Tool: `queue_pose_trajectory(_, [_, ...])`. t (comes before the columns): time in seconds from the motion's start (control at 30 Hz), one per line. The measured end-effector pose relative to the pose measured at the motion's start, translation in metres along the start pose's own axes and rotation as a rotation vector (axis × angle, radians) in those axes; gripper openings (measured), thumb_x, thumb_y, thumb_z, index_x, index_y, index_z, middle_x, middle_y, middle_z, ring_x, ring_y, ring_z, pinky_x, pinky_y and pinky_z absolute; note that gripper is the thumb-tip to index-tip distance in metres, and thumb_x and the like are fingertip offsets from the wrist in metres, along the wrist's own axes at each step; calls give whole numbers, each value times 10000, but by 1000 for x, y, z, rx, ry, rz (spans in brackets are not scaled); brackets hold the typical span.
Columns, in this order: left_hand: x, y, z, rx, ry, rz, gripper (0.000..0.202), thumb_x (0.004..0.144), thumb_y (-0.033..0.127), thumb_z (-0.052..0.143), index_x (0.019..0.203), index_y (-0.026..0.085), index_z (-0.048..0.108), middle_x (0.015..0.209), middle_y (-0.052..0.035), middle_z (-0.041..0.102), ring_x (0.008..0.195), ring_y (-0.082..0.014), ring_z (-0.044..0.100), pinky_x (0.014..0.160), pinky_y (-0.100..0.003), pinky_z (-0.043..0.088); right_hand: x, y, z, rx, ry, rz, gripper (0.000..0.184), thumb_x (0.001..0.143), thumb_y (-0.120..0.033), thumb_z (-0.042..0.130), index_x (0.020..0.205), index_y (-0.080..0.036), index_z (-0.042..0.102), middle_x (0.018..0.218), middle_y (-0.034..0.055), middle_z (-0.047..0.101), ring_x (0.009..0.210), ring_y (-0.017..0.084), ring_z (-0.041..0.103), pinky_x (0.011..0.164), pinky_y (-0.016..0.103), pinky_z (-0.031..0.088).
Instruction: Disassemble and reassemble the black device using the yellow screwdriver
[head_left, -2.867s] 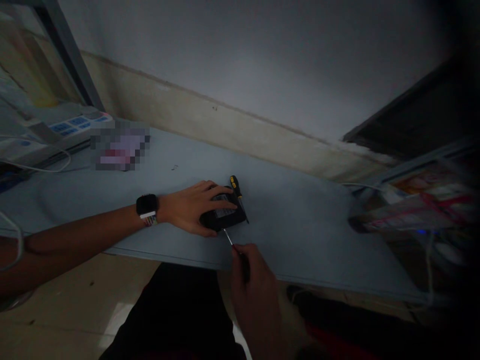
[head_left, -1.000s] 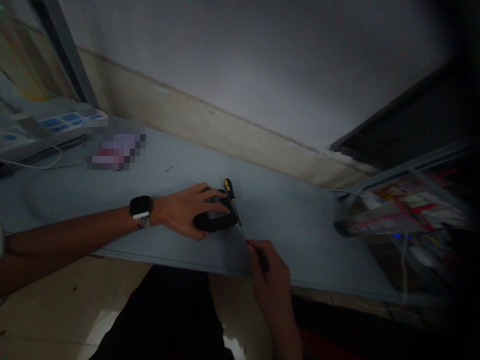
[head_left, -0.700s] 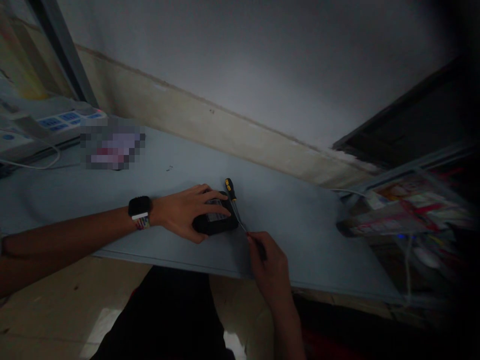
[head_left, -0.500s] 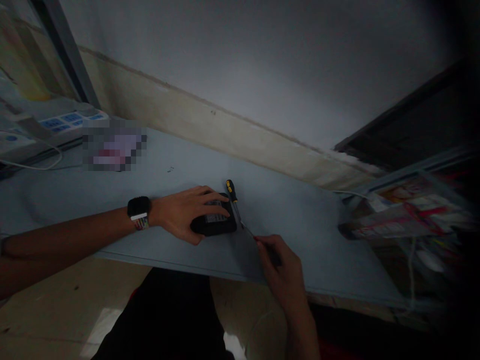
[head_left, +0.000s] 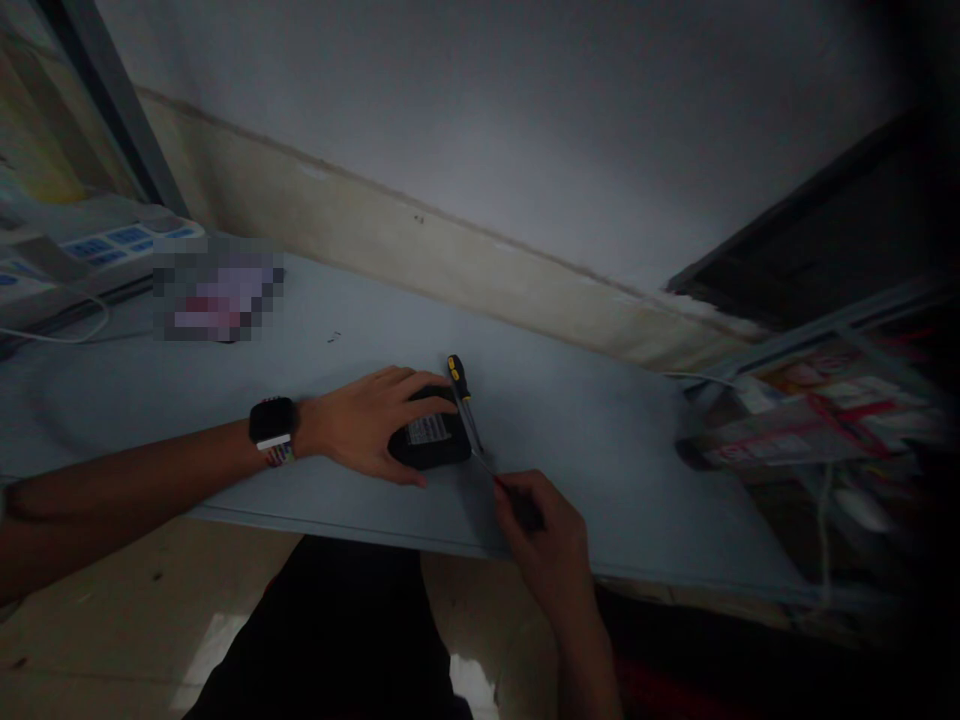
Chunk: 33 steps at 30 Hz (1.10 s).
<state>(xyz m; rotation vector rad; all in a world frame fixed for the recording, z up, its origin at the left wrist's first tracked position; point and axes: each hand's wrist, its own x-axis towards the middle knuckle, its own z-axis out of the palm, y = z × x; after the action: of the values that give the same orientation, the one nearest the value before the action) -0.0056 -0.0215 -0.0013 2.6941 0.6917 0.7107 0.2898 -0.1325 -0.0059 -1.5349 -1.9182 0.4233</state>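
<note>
A small black box-shaped device (head_left: 430, 441) with a white label lies on the pale blue table (head_left: 600, 450). My left hand (head_left: 360, 425), with a dark watch at the wrist, lies over its left side, fingers curled on its top. My right hand (head_left: 544, 535) is closed round the dark handle of a thin screwdriver (head_left: 501, 482); its metal tip points at the device's near right corner. A second screwdriver (head_left: 463, 400) with a yellow and black handle lies on the table against the device's right side.
A pale machine with blue buttons (head_left: 90, 255) and a white cable stands at the far left. A blurred patch (head_left: 217, 290) lies beside it. Clear bags of packaged goods (head_left: 817, 410) crowd the right end. The wall runs close behind the table.
My right hand has carried the screwdriver from the device's near edge round to its near right corner. My left hand has slid back a little and uncovered more of the label.
</note>
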Motion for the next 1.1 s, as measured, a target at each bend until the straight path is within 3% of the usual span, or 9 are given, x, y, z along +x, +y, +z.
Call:
queue_pose_trajectory(0.13, [7,11,8,-19,66,-123,909,796,520,867,1565,235,472,1579,-184,557,1373,-389,601,1157,-569,498,-2,-3,5,-39,44,-5,87,1020,-272,639,1015,-220,709,897,31,764,798,187,750,756,315,592])
queue_pose_trajectory(0.23, [8,16,10,-37,86,-140,883,771,434,858,1544,237,479,1552,-169,587,1369,-375,607,1165,-560,499,-4,-5,7,-60,53,-30,88,1032,-270,627,1011,-224,699,894,33,758,804,188,756,746,313,590])
queue_pose_trajectory(0.63, [8,15,8,-32,84,-124,843,767,440,855,1497,192,514,1522,-187,608,1360,-375,618,1186,-561,504,-7,-6,9,-65,45,-43,75,1056,-267,622,1046,-225,683,927,32,747,823,175,748,754,303,577])
queue_pose_trajectory(1.1, [8,15,10,-42,97,-107,825,761,432,862,1476,185,534,1497,-186,620,1343,-370,631,1170,-544,519,21,-10,25,-114,29,-39,84,1054,-245,595,1024,-213,667,957,55,763,839,217,755,748,330,537])
